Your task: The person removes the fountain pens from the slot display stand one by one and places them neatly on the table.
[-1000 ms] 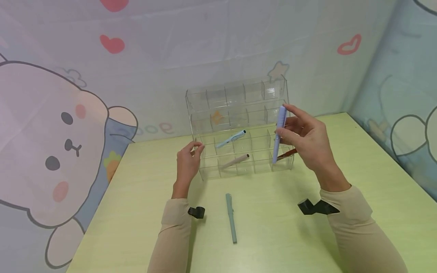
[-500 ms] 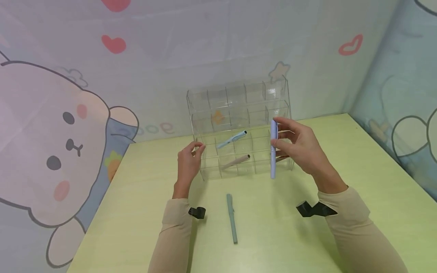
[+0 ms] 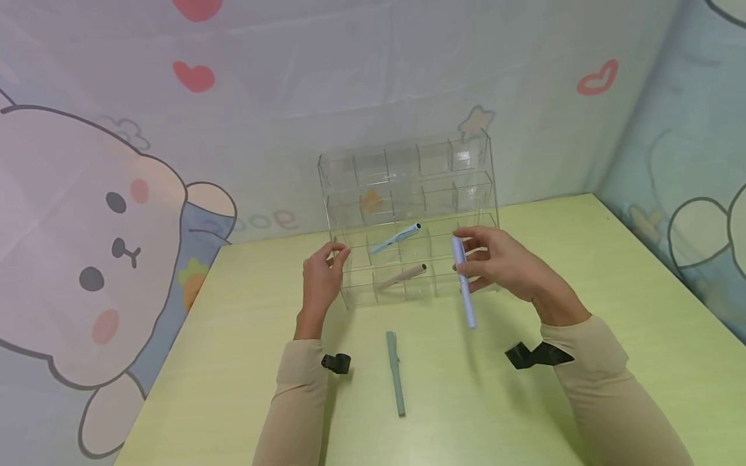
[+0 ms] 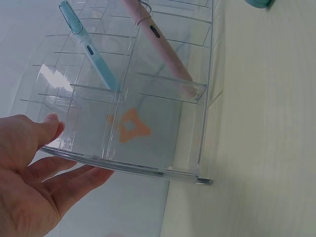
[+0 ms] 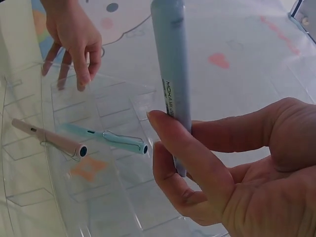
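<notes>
A clear tiered pen rack [image 3: 434, 157] stands at the back of the table. My left hand [image 3: 322, 278] grips its left side panel, thumb on one face and fingers on the other in the left wrist view. In my right hand [image 3: 507, 265] a lavender pen [image 3: 468, 304] is pinched between thumb and fingers, in front of the rack's lower right. Its lower end points toward me, above the table. A light blue pen [image 3: 395, 239] slants in the second tier from the bottom. Below it a pinkish-beige pen [image 3: 405, 276] lies in the bottom tier.
A grey-green pen [image 3: 395, 373] lies on the pale yellow table [image 3: 204, 362] between my forearms. Behind the rack hangs a printed cloth [image 3: 280, 116]. Black wrist cameras sit on both sleeves.
My right hand has moved down and slightly left with the lavender pen, whose lower end has swung toward me. A red-brown pen at the rack's lower right is now hidden. My left hand stays put.
</notes>
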### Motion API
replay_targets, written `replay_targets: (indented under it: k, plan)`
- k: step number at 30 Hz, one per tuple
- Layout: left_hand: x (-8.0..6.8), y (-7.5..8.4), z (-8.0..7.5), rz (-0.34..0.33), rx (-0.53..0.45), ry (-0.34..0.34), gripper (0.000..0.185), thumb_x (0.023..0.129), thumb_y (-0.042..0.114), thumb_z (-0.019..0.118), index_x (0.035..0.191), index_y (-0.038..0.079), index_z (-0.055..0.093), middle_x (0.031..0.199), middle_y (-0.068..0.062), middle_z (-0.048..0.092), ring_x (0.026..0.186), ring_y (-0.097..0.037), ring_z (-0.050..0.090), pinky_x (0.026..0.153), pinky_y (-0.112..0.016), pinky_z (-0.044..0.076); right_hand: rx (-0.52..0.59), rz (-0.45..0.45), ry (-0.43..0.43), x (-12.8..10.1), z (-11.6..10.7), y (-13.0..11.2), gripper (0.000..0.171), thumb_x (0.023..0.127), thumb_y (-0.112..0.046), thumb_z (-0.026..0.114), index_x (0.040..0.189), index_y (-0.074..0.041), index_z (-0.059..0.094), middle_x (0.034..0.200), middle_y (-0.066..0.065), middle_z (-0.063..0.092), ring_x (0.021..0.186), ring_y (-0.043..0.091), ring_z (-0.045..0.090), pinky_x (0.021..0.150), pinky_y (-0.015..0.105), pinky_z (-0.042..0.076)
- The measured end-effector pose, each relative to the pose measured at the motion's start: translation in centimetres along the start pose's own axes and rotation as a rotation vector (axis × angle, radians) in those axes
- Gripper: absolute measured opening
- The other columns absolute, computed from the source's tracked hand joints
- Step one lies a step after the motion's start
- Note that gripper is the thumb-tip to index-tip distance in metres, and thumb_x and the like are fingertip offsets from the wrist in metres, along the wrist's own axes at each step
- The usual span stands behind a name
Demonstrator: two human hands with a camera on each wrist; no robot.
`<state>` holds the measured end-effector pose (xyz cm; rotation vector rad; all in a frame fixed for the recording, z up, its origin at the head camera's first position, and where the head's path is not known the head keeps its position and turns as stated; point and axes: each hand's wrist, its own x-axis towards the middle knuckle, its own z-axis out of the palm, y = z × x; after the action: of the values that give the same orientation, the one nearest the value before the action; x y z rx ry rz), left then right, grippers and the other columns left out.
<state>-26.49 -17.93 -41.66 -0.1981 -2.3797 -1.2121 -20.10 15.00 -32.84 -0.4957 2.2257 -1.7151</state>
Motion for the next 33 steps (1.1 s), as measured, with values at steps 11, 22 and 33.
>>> replay_targets:
  k: [11,22,33]
  plan:
    - [-0.1,-0.2,0.0,-0.016,0.004,-0.015,0.021,0.1,0.025,0.064,0.105,0.007,0.072,0.125,-0.017,0.067,0.105,-0.043,0.067,0.089,-0.053,0.055,0.021,0.036,-0.114,0.8,0.5,1.0,0.057,0.094,0.007,0.06,0.144,0.012,0.033,0.13,0.028,0.041,0.096,0.031,0.063,0.079,0.046,0.059]
    - [-0.1,0.1,-0.1,-0.032,-0.01,-0.021,0.021,0.1,0.026,0.064,0.105,0.007,0.072,0.126,-0.017,0.066,0.106,-0.043,0.066,0.086,-0.052,0.056,-0.009,0.108,-0.204,1.5,1.7,2.1,0.062,0.093,0.006,0.064,0.147,0.006,0.034,0.135,0.03,0.04,0.101,0.031,0.064,0.077,0.043,0.06]
    - [-0.1,0.1,-0.1,-0.032,-0.006,-0.024,0.02,0.101,0.025,0.064,0.105,0.007,0.071,0.126,-0.016,0.067,0.106,-0.042,0.067,0.088,-0.053,0.055,-0.04,0.146,-0.252,1.8,3.6,3.0,0.057,0.086,0.007,0.069,0.138,0.008,0.044,0.13,0.023,0.044,0.092,0.031,0.068,0.077,0.042,0.06]
